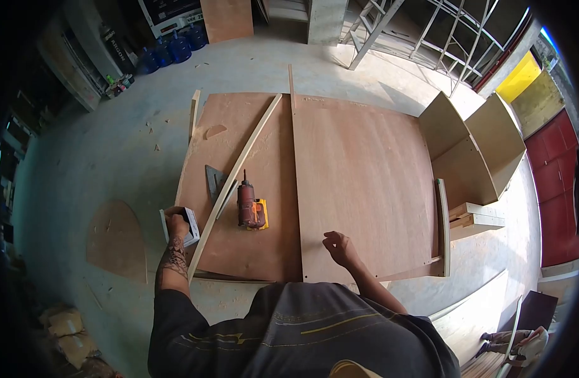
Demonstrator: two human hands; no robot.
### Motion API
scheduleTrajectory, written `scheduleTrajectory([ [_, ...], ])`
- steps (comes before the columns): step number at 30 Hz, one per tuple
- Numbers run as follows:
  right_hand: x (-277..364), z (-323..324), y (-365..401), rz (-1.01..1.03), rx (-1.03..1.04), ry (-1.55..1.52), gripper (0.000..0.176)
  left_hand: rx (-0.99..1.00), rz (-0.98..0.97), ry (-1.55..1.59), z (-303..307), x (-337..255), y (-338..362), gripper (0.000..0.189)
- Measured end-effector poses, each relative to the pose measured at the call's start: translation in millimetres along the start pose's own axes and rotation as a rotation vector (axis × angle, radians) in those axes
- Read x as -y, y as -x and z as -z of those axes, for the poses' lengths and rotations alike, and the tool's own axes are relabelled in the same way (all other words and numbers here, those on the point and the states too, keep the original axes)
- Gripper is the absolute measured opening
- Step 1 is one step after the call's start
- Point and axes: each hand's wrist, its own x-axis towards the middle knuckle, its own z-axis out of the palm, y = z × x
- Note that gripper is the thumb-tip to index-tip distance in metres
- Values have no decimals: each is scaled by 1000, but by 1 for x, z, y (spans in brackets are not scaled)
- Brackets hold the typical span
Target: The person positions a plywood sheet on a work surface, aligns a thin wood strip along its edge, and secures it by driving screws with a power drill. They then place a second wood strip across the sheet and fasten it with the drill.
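Observation:
My left hand (175,222) rests on a small white box (190,227) at the left edge of a large plywood sheet (358,170) lying on the floor. My right hand (340,247) hovers over the sheet's near edge with the fingers curled, pinching something too small to make out. A red and yellow cordless drill (249,206) lies on the plywood between my hands. A long pale wooden strip (234,181) runs diagonally beside the drill, over a grey metal square (215,179).
An open plywood cabinet box (471,146) stands at the right. Wood offcuts (475,217) lie beside it. A curved plywood piece (116,240) lies on the concrete floor at left. Blue water jugs (173,49) and a metal frame (428,31) stand at the back.

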Motion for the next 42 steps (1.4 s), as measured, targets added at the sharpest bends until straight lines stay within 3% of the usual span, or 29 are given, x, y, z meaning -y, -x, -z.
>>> scheduleTrajectory([
  [5, -9, -4, -8, 172, -11, 127, 29, -97, -76, 161, 10, -1, 1, 18],
  [7, 3, -2, -6, 101, -9, 56, 29, -408, 2, 305, 46, -22, 31, 15],
  [8, 14, -1, -5, 31, -9, -15, 30, -408, 5, 302, 69, -37, 52, 15],
  [10, 40, -5, -5, 13, 10, -66, 31, -405, -97, 806, 111, -71, 98, 11],
  [12, 62, -16, -7, 28, 88, -154, 36, -167, -315, 854, 121, -103, 144, 9],
  [14, 83, -32, -13, 38, 296, -181, 39, 255, -389, 1110, 91, -138, 184, 12],
  [16, 105, -49, -14, 7, 487, -255, 42, 335, -499, 1004, 81, -180, 221, 14],
  [17, 95, -67, -17, -95, 602, -454, 38, 380, -521, 964, 71, -197, 233, 14],
  [18, 86, -77, -18, -98, 601, -458, 38, 414, -561, 946, 70, -211, 241, 14],
  [20, 80, -88, -16, -162, 589, -355, 35, 299, -584, 751, 47, -223, 244, 14],
  [24, 82, -73, -23, -288, 450, -349, 28, 391, -510, 893, 40, -228, 239, 20],
  [25, 84, -72, -28, -300, 319, -490, 28, 312, -391, 941, 30, -223, 231, 26],
  [26, 72, -74, -43, -211, 245, -404, 26, 229, -276, 983, 21, -219, 220, 33],
  [28, 54, -68, -77, -236, 59, -474, 24, -439, -410, 741, 8, -216, 193, 43],
  [29, 40, -66, -98, -241, -11, -564, 24, -432, -413, 735, 22, -221, 184, 43],
  [31, 34, -55, -136, -179, -125, -588, 25, -87, -531, 1077, 64, -239, 168, 48],
  [34, 47, -42, -177, -143, -198, -374, 34, -227, -477, 1208, 49, -261, 135, 42],
  [35, 42, -43, -189, -1, -262, -265, 35, -224, -479, 1197, 39, -258, 130, 42],
  [36, 36, -46, -198, 142, -328, -153, 37, -141, -471, 1126, 30, -255, 123, 35],
  [37, 31, -48, -200, 137, -329, -162, 37, -58, -459, 1054, 30, -253, 120, 29],
  [40, 20, -57, -206, 282, -294, -155, 41, 53, -539, 1078, 39, -245, 114, 34],
  [42, 9, -64, -206, 379, -309, -8, 47, 388, -363, 1128, 57, -250, 110, 31],
])
